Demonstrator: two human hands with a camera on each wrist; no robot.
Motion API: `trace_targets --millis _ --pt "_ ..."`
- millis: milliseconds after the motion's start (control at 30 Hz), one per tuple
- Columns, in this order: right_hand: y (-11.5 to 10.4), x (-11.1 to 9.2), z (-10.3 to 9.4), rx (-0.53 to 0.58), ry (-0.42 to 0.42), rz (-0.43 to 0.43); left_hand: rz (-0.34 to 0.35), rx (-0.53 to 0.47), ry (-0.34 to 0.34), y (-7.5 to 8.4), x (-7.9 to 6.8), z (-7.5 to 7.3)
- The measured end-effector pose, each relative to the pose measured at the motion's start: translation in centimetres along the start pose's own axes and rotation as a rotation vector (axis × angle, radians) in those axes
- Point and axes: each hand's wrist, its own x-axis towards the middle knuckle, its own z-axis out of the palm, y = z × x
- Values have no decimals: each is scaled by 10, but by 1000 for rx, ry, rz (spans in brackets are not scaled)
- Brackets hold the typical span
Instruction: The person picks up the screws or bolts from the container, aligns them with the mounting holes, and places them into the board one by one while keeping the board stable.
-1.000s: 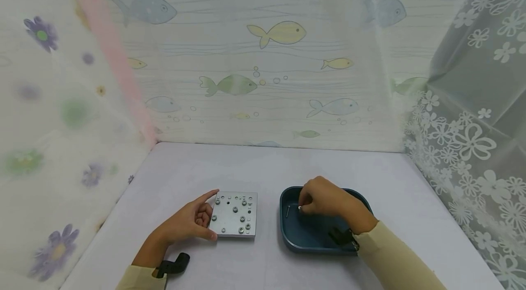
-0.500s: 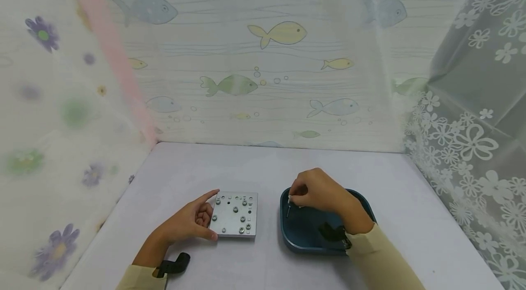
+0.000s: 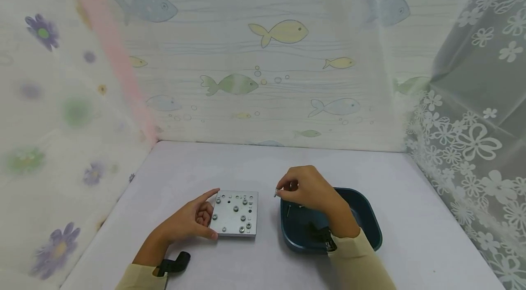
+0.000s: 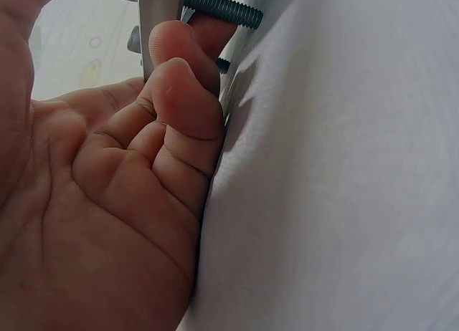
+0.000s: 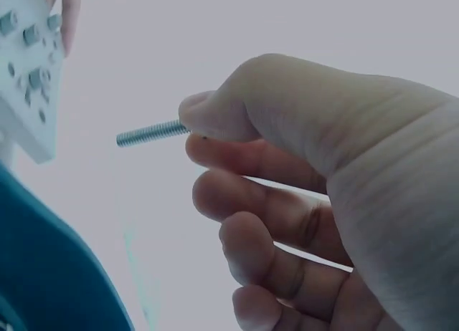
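Note:
My left hand (image 3: 191,219) holds a square silver metal plate (image 3: 227,219) by its left side, thumb at the near corner and index finger at the far one. Several socket-head screws stand in the plate beside small bare holes. In the left wrist view, threaded screw ends (image 4: 226,7) stick out under it, next to curled fingers (image 4: 188,94). My right hand (image 3: 310,189) pinches a screw (image 5: 152,134) between thumb and index finger. The screw's threaded end points toward the plate; its head is hidden by the fingers. This hand hovers over the left rim of a dark blue tray (image 3: 296,245).
A small screw (image 3: 288,210) lies in the tray, with another shiny bit partly hidden by my right hand. White cloth covers the table (image 3: 263,262). A fish-patterned curtain (image 3: 283,75) hangs behind, and a lace curtain (image 3: 476,144) at the right.
My right hand has risen from inside the tray and moved left past its rim, carrying the screw. The left hand and the plate have stayed in place.

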Motion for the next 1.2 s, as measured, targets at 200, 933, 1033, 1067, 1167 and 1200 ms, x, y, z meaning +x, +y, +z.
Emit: trace_targets --millis 200,933,1033,1067,1167,1200 --pt "-10 5 10 -12 5 24 9 12 -2 0 1 0" --pt "-32 17 59 -126 -79 44 3 -5 -9 3 -1 -1" --pt "-36 19 64 -189 -81 49 5 -12 -11 4 -1 0" --pt "-37 19 66 -204 -80 51 5 -12 -10 5 -2 0" --pt "-41 18 68 -228 -73 58 6 -7 -8 6 -2 0" --pt "-41 18 68 -230 -71 64 6 -6 -8 6 -2 0"
